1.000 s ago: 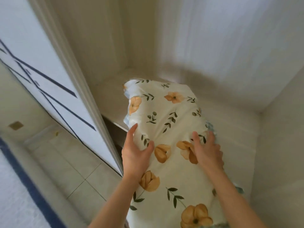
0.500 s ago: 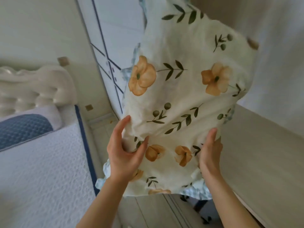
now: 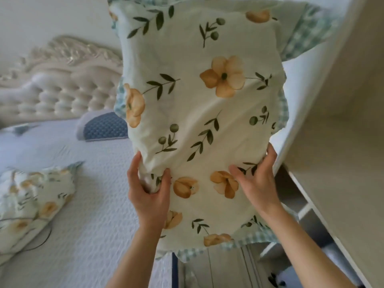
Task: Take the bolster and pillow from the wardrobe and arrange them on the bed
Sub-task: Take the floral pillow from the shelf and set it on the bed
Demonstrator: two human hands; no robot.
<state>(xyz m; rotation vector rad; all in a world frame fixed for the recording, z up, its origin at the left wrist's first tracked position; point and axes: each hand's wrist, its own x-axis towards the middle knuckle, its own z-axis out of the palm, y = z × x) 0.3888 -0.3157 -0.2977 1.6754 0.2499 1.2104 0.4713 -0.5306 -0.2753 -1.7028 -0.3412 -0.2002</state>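
A cream pillow (image 3: 199, 113) printed with orange flowers and green leaves, edged in green check, hangs upright in front of me, filling the middle of the view. My left hand (image 3: 148, 194) pinches its lower left corner. My right hand (image 3: 258, 181) presses against its lower right side, fingers spread along the fabric. A second cushion (image 3: 31, 202) in the same floral print lies on the bed (image 3: 87, 204) at the far left. The wardrobe (image 3: 336, 142) stands to the right.
The bed has a white quilted cover and a cream tufted headboard (image 3: 58, 90). A blue-and-white pillow (image 3: 104, 127) rests near the headboard, partly hidden by the held pillow. A narrow strip of floor (image 3: 224, 267) runs between bed and wardrobe.
The pillow has come out of the wardrobe and swung left toward the bed, held up in both hands. The view has turned from the wardrobe shelf to the bed.
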